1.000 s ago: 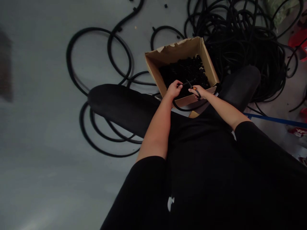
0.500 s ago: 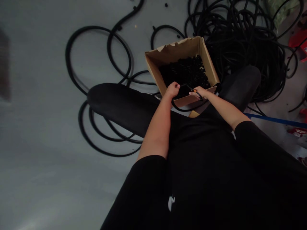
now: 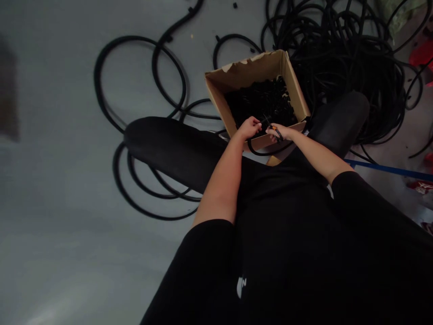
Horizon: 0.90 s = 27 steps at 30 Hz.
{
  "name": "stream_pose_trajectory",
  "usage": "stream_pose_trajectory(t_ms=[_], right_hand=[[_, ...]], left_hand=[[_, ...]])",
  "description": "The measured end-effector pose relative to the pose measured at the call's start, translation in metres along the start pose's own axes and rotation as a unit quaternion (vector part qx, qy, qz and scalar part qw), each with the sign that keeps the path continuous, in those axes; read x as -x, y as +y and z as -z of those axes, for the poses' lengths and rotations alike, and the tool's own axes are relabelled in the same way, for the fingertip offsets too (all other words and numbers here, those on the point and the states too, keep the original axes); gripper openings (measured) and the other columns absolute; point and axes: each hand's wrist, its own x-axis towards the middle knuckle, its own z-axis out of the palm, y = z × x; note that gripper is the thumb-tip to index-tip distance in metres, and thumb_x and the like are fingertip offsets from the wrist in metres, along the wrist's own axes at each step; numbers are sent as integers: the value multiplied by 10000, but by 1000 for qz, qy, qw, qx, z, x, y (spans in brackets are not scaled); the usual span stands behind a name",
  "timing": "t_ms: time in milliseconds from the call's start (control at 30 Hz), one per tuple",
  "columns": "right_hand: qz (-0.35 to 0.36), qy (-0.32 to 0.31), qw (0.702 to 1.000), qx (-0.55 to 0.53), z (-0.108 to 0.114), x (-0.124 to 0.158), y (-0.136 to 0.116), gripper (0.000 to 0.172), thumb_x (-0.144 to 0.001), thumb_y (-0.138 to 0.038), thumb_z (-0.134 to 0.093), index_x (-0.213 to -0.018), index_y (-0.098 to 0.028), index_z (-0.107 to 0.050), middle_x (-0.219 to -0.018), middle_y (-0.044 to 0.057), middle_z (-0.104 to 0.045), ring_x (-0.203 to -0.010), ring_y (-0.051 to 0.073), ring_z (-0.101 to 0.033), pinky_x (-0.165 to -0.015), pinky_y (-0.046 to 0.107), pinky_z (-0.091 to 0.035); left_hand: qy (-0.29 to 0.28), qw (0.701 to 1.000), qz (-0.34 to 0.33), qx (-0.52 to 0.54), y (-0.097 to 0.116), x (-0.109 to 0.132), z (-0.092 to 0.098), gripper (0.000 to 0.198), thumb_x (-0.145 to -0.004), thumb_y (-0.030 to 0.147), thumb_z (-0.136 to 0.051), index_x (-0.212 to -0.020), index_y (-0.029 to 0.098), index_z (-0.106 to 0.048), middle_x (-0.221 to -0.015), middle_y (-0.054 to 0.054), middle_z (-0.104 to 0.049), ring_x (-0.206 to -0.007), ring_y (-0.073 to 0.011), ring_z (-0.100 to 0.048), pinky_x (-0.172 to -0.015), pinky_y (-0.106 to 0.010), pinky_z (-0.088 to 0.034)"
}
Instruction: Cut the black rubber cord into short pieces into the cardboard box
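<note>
Over the near side of an open cardboard box (image 3: pixel 248 70), my left hand (image 3: pixel 250 127) is closed on a black hose (image 3: pixel 262 153), which loops down in front of the box. Close to its right, my right hand (image 3: pixel 279 132) grips a pair of scissors (image 3: pixel 276 131) with black and orange handles. The scissor blades point up and left, near the hose end by my left fingertips; whether they touch it I cannot tell. Inside the box lies a heap of short black pieces (image 3: pixel 260 101).
A big tangle of black hose (image 3: pixel 352 63) lies on the floor right of the box. Looser hose loops (image 3: pixel 96 81) spread to the left, passing by my bent leg (image 3: pixel 169 144). A blue bar (image 3: pixel 392 169) runs at the right, near red items (image 3: pixel 421 55).
My left hand has shifted slightly right, bringing the hose closer to the scissors. The scissor handles have drawn closer together in my right hand.
</note>
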Motion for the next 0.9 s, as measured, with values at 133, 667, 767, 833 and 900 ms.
stream_pose_trajectory(t_ms=[133,667,767,833,900], right_hand=[[-4,-7,1000,11,2,4,-3,306,-1212,-316,-918,-1219,-230,-625,-804,-47,-650,-635,125,-656,-547,142,-555],[50,3,996,80,3,-5,4,516,-1183,-278,-955,-955,-275,-493,-544,-115,-503,-443,96,-507,-418,148,-382],[34,3,996,85,4,-4,5,444,-1221,-234,-896,-969,-259,-531,-580,-100,-549,-464,95,-523,-437,149,-405],[28,-1,997,66,4,-5,6,394,-1230,-197,-866,-999,-251,-552,-621,-95,-583,-488,95,-556,-467,143,-454],[26,-7,999,48,3,-7,9,385,-1214,-194,-884,-1023,-251,-554,-645,-99,-597,-506,98,-587,-491,141,-491]], left_hand=[[-3,1000,-26,0,0,2,0,226,-1038,105,-814,-1037,240,-632,-817,33,-707,-739,-158,-624,-873,-305,-573],[50,997,0,-66,3,5,-2,133,-1102,214,-791,-1054,253,-674,-787,8,-678,-811,-215,-680,-924,-351,-607],[34,995,-5,-95,3,5,1,203,-1106,220,-783,-960,259,-647,-799,-10,-687,-850,-225,-675,-942,-353,-582],[-3,996,-12,-92,2,4,3,253,-1127,227,-754,-913,258,-624,-783,-8,-674,-785,-204,-624,-868,-331,-544],[-49,996,-20,-70,1,4,5,285,-1152,241,-727,-888,251,-620,-752,0,-647,-695,-179,-551,-765,-310,-483]])
